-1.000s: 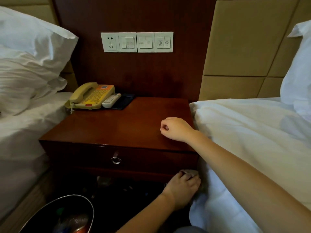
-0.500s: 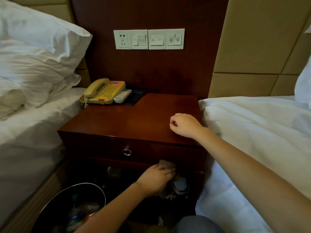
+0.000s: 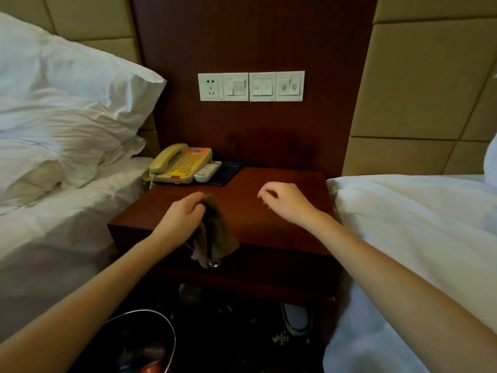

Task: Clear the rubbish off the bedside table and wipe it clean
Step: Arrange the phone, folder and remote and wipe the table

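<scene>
— Room at the edges?
— Bedside table (image 3: 271,181) is flanked closely by two beds (image 3: 403,224); telephone (image 3: 180,165) is kept at its back left corner.
— The cloth?
— Cloth (image 3: 215,230) is gripped by left hand (image 3: 183,216) and hung over the front edge; right hand (image 3: 287,203) is held apart, loosely curled, grasping nothing.

A dark red-brown wood panel (image 3: 255,36) runs up the far wall in the middle, with a row of white switch plates (image 3: 251,86) and one socket set in it. Tan padded panels (image 3: 430,76) flank it on both sides. A left bed (image 3: 67,224) in creased white sheets carries two rumpled pillows (image 3: 67,98); a right bed (image 3: 416,224) lies under smooth white linen. The light is dim and warm, and the floor between the beds is in shadow.
</scene>
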